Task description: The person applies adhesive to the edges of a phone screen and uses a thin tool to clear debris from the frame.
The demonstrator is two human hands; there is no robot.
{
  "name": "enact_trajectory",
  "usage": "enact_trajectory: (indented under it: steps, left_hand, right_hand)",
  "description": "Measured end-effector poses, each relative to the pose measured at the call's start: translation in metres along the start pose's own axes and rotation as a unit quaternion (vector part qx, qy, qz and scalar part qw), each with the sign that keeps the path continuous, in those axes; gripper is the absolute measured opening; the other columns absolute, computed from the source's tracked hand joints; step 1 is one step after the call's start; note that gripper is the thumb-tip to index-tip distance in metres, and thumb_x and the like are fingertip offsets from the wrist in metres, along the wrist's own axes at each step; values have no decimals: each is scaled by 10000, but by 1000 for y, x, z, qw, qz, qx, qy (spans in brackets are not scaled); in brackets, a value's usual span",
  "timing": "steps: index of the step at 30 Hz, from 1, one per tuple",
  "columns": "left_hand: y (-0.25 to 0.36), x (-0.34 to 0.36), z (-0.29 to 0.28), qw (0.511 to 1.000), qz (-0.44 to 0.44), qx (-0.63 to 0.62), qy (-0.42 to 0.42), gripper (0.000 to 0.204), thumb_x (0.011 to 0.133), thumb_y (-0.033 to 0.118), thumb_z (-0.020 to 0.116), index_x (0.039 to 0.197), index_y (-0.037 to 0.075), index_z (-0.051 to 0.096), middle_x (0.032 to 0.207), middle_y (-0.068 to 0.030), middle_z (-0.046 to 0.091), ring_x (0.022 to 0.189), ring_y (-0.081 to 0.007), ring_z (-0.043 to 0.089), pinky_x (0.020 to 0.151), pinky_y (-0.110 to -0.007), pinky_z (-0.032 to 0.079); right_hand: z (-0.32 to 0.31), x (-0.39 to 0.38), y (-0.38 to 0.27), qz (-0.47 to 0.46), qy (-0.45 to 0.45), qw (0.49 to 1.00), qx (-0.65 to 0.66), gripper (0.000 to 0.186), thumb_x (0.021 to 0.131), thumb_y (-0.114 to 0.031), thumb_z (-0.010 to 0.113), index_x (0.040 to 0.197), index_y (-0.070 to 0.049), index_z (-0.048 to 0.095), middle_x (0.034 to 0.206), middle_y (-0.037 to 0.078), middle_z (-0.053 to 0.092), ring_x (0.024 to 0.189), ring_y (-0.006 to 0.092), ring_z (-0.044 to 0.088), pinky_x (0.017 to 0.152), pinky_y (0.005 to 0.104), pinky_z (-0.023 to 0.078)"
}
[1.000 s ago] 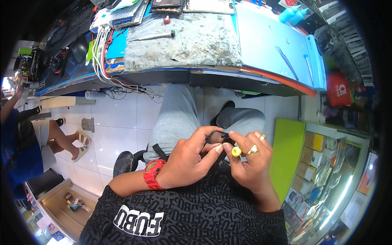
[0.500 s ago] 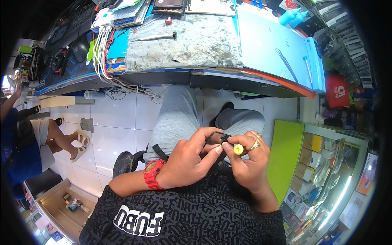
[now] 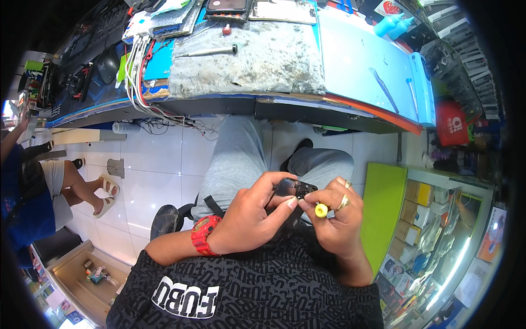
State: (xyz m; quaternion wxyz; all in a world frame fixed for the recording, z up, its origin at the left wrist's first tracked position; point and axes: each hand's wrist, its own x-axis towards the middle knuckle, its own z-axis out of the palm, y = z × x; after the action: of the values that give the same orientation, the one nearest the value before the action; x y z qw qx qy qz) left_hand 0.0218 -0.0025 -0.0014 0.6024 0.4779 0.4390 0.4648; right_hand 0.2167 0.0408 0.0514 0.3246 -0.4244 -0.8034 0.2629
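My left hand (image 3: 253,215), with a red watch on its wrist, grips a small black device (image 3: 287,188) above my lap. Its dark glossy face is tilted up, and small inner parts show at its right end. My right hand (image 3: 341,222), with gold rings, meets that end with thumb and fingertips. A tool with a round yellow end (image 3: 321,210) is held among the right fingers. The rest of the tool is hidden, so I cannot tell its exact kind.
Ahead stands a workbench with a stained grey mat (image 3: 257,66), carrying a slim metal tool (image 3: 205,52). Tweezers (image 3: 385,90) lie on the light-blue mat to the right. White cables (image 3: 134,71) hang over the bench edge. A glass display case (image 3: 427,219) stands right; a person (image 3: 66,189) is at left.
The black device has turned from edge-on to show its broad face and inner parts. My right fingers and the yellow-ended tool have shifted slightly downward.
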Motion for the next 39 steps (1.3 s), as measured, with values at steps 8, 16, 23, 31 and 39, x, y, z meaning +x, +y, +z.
enact_trajectory:
  steps: [8, 16, 23, 31, 39]
  left_hand:
    - [1, 0, 0, 1000, 2, -20, -6, 411, 1038, 75, 703, 1398, -14, 527, 1011, -205, 823, 916, -207, 814, 716, -312, 596]
    - [11, 2, -6, 992, -75, -82, -58, 389, 1060, -15, 645, 1412, -55, 483, 1293, -144, 699, 1191, -165, 706, 979, -287, 587]
    - [6, 9, -7, 984, -86, -140, -73, 381, 1057, -10, 658, 1397, -51, 490, 1331, -141, 641, 1273, -228, 685, 1071, -326, 590]
    - [7, 12, -8, 983, -95, -137, -71, 361, 1057, 9, 675, 1373, -50, 511, 1305, -121, 640, 1259, -212, 684, 1078, -329, 593]
    - [-5, 15, -10, 990, -66, -105, -72, 348, 1046, 74, 728, 1335, -49, 577, 1209, -113, 732, 1172, -202, 743, 942, -287, 625]
  right_hand:
    - [-8, 0, 4, -6, -18, 999, 33, 220, 796, -34, 878, 938, -110, 728, 701, 29, 582, 613, 217, 513, 598, 369, 389]
    - [-15, 0, 15, 12, -45, 994, 104, 248, 774, -45, 914, 937, -106, 737, 720, 28, 604, 643, 214, 539, 631, 362, 406]
    - [-16, 5, 15, 43, -73, 991, 109, 213, 793, -47, 905, 943, -74, 755, 754, 47, 662, 659, 212, 566, 652, 363, 420]
    - [-21, 12, 10, 84, -121, 985, 91, 186, 809, -38, 877, 944, -32, 749, 737, 65, 637, 671, 224, 587, 676, 371, 444]
    - [-30, 22, 21, 73, -193, 972, 115, 139, 822, -21, 850, 911, -39, 745, 749, 64, 642, 713, 241, 598, 691, 377, 447]
